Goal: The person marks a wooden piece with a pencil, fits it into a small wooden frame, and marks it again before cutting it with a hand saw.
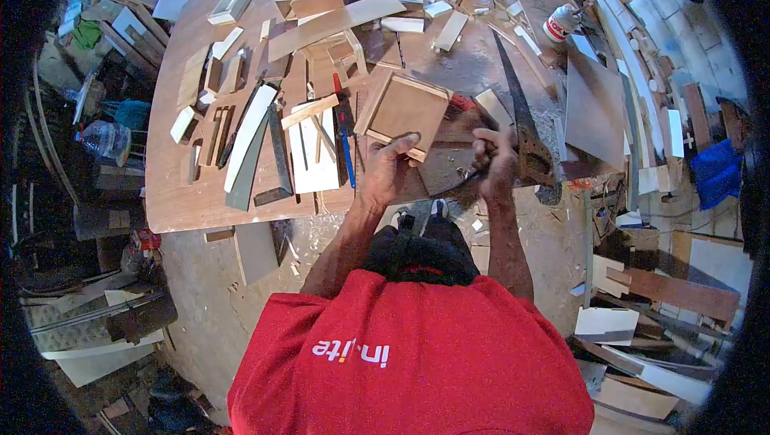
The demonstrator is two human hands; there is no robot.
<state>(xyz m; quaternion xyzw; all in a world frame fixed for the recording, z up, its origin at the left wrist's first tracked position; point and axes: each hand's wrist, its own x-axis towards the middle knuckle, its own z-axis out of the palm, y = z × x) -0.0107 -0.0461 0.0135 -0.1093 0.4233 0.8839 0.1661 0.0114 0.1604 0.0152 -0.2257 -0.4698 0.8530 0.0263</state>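
Note:
A small square wooden frame with a panel in it (411,113) is tilted above the table's front part. My left hand (387,166) grips its lower left corner, with the thumb lying on the near edge. To the right of the frame, my right hand (496,158) is raised with its fingers curled; what they hold, if anything, is too small to make out. Close beyond it lies a light wood block (493,107). A handsaw (523,114) rests on the table just right of my right hand.
On the table (172,194) are a metal square (275,162), a blue and red tool (345,130), wooden boxes (335,54) and a long board (337,24). A white bottle (560,24) stands at the back right. A large panel (593,110) lies at the right edge.

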